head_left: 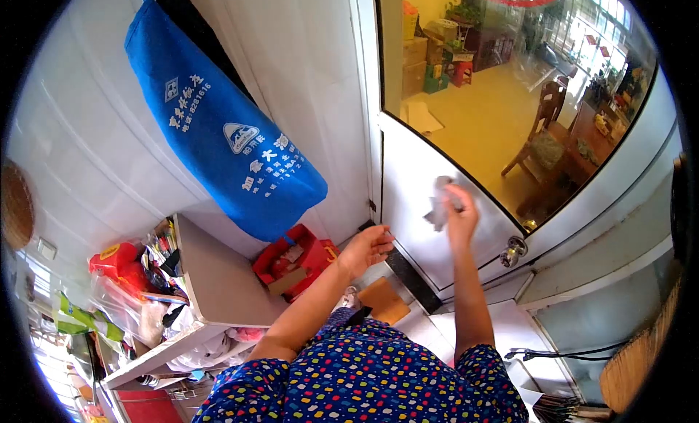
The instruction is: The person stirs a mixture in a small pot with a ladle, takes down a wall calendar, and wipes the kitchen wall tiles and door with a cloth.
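Observation:
In front of the white door (415,168), my right hand (462,215) is raised and closed on a small grey cloth (437,213). The cloth bunches above the fingers and hangs down to their left. Whether it touches the door panel I cannot tell. My left hand (366,250) is held lower and further left, fingers loosely bent and nothing visible in them. Below and right of the cloth is the round metal door knob (513,251). A glass pane (480,124) fills the door's upper part.
A blue apron (226,124) with white print hangs on the left wall. Under it stands a red box (309,255) beside a cluttered shelf cabinet (226,277). Black cables (568,354) and a wooden board (637,357) are at the right. Through the glass show a chair (542,132) and boxes (415,62).

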A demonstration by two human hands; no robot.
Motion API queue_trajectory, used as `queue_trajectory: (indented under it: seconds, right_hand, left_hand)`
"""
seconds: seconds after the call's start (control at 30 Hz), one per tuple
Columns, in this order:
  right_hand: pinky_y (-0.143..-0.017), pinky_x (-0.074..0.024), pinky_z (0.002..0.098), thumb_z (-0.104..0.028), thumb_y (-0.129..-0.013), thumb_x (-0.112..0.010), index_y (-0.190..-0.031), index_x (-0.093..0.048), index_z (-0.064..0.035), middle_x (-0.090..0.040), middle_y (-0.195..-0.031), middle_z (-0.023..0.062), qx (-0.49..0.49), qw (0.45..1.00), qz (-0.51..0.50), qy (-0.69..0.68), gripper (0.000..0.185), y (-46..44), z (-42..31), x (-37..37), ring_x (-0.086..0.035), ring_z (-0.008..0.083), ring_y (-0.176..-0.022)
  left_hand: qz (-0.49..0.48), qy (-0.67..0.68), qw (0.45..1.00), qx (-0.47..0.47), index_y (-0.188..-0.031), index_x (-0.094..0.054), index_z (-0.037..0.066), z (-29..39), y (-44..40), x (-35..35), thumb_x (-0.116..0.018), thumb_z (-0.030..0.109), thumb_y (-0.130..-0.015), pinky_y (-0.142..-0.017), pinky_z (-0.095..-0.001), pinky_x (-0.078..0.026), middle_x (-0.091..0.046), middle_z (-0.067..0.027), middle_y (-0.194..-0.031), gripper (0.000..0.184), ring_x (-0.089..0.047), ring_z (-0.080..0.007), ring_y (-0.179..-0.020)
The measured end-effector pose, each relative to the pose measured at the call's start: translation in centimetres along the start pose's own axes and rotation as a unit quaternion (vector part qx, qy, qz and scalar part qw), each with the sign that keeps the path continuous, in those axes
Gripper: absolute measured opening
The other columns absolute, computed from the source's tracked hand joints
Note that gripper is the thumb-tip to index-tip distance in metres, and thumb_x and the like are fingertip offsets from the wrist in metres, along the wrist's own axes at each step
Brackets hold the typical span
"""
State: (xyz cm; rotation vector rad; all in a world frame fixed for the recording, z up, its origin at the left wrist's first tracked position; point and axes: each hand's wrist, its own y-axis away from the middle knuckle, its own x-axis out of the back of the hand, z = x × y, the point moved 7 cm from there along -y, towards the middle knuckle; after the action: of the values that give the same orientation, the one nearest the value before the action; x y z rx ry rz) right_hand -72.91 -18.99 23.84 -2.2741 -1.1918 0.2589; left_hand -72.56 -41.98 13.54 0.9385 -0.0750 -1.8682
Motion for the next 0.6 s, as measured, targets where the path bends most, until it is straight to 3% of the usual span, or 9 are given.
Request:
queue_trajectory:
  seconds: [0.03,0.2,0.27,0.33,0.4,0.43,0.47,0.53,0.6]
  right_hand:
    - [-0.076,-0.0509,0.0275,-0.002,-0.082,-0.064,-0.109,-0.064,-0.0065,-0.064,-0.107,0.0058,-0.126,0.981,-0.061,-0.133,0.027,2.4,-0.4,-2.9,-0.061,0.0154,-0.094]
    - [-0.088,-0.0484,0.0348,0.003,-0.074,-0.062,-0.108,-0.062,-0.0023,-0.057,-0.119,0.015,0.15,0.97,-0.184,0.043,0.035,10.2,-5.3,-11.3,-0.059,0.0308,-0.105]
    - [-0.093,-0.046,0.0381,0.002,-0.073,-0.063,-0.107,-0.063,-0.005,-0.056,-0.119,0.0157,0.042,0.972,-0.227,-0.048,0.035,9.5,-5.0,-11.6,-0.056,0.035,-0.109]
    - [-0.093,-0.0458,0.0389,0.001,-0.073,-0.064,-0.105,-0.065,-0.0076,-0.057,-0.12,0.0147,0.122,0.959,-0.255,-0.032,0.034,7.8,-6.6,-11.0,-0.054,0.033,-0.114]
    - [-0.09,-0.0471,0.0381,0.0,-0.073,-0.065,-0.102,-0.066,-0.009,-0.057,-0.118,0.0136,0.174,0.954,-0.243,0.033,0.03,4.7,-6.3,-9.7,-0.054,0.0308,-0.113]
    - [-0.088,-0.0479,0.037,0.001,-0.073,-0.065,-0.099,-0.067,-0.0089,-0.058,-0.114,0.0131,0.155,0.963,-0.212,0.055,0.028,2.7,-5.5,-8.9,-0.056,0.0298,-0.108]
    - [-0.085,-0.0488,0.0359,0.002,-0.072,-0.064,-0.096,-0.067,-0.0088,-0.059,-0.111,0.0127,0.134,0.971,-0.182,0.078,0.026,0.7,-4.8,-8.2,-0.058,0.0289,-0.104]
    - [-0.081,-0.0494,0.0341,0.006,-0.072,-0.063,-0.091,-0.067,-0.0085,-0.061,-0.102,0.0116,0.139,0.977,-0.119,0.109,0.024,-3.1,-4.5,-7.6,-0.06,0.0274,-0.094]
    - [-0.079,-0.0491,0.0333,0.007,-0.072,-0.063,-0.089,-0.068,-0.0086,-0.062,-0.097,0.0107,0.165,0.976,-0.087,0.112,0.023,-6.1,-5.4,-8.8,-0.06,0.027,-0.091]
  left_hand:
    - [0.001,-0.003,1.0,0.002,-0.113,-0.054,0.013,1.4,1.0,-1.6,-0.051,0.03,-0.095,-0.067,-0.0256,-0.051,-0.063,-0.0044,-0.102,0.025,-0.061,-0.0124,-0.088]
    - [-0.04,0.107,0.993,-0.018,-0.122,-0.052,0.009,3.7,0.2,-3.1,-0.045,0.041,-0.097,-0.084,-0.0324,-0.051,-0.061,-0.0091,-0.111,0.04,-0.06,-0.0187,-0.098]
    - [-0.006,0.127,0.991,-0.03,-0.12,-0.052,0.006,4.5,-1.2,-1.3,-0.044,0.037,-0.098,-0.083,-0.0318,-0.052,-0.061,-0.0095,-0.11,0.039,-0.059,-0.0186,-0.1]
    - [0.051,0.106,0.986,-0.122,-0.117,-0.054,0.007,8.1,-2.6,0.7,-0.047,0.03,-0.098,-0.078,-0.0308,-0.053,-0.061,-0.0081,-0.108,0.031,-0.061,-0.017,-0.095]
    - [0.126,-0.01,0.924,-0.36,-0.11,-0.058,0.006,18.1,-1.6,0.2,-0.054,0.022,-0.095,-0.061,-0.0256,-0.047,-0.062,-0.003,-0.095,0.022,-0.058,-0.012,-0.074]
    - [0.216,-0.107,0.876,-0.419,-0.109,-0.059,0.004,23.0,-0.7,0.7,-0.055,0.02,-0.095,-0.061,-0.0247,-0.045,-0.063,-0.0036,-0.091,0.022,-0.057,-0.0107,-0.074]
    - [0.192,-0.203,0.798,-0.534,-0.107,-0.059,0.001,28.5,0.8,-1.3,-0.056,0.019,-0.094,-0.066,-0.0256,-0.045,-0.063,-0.0042,-0.09,0.022,-0.058,-0.0117,-0.078]
    - [0.26,-0.375,0.548,-0.701,-0.114,-0.058,0.004,37.5,2.5,-3.9,-0.055,0.007,-0.09,-0.079,-0.0328,-0.048,-0.064,-0.012,-0.103,0.024,-0.061,-0.0252,-0.096]
    - [0.337,-0.569,0.219,-0.718,-0.123,-0.056,0.008,42.0,4.0,-9.3,-0.058,0.005,-0.082,-0.094,-0.0411,-0.043,-0.054,-0.0129,-0.127,0.04,-0.048,-0.0331,-0.121]
